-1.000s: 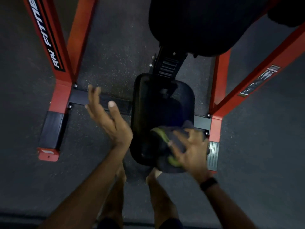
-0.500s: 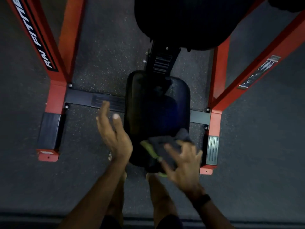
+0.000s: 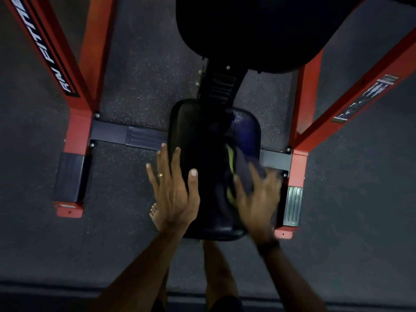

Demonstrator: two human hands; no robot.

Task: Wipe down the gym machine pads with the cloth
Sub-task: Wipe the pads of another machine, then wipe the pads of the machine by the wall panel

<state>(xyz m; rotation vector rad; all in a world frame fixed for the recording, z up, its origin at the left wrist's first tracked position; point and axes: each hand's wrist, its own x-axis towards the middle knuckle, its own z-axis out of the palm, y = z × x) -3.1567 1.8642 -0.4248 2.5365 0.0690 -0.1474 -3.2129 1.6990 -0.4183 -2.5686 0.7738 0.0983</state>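
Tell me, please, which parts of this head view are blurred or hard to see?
Head view: the right hand and cloth are smeared by motion; the left hand is sharp; dim light swallows detail on the seat pad; the red frame splays from wide-angle distortion.

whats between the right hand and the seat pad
The cloth, dark with a yellow-green edge, lies between the right hand and the seat pad; spread fingers press it on the pad's right side. The head view shows this, blurred by motion.
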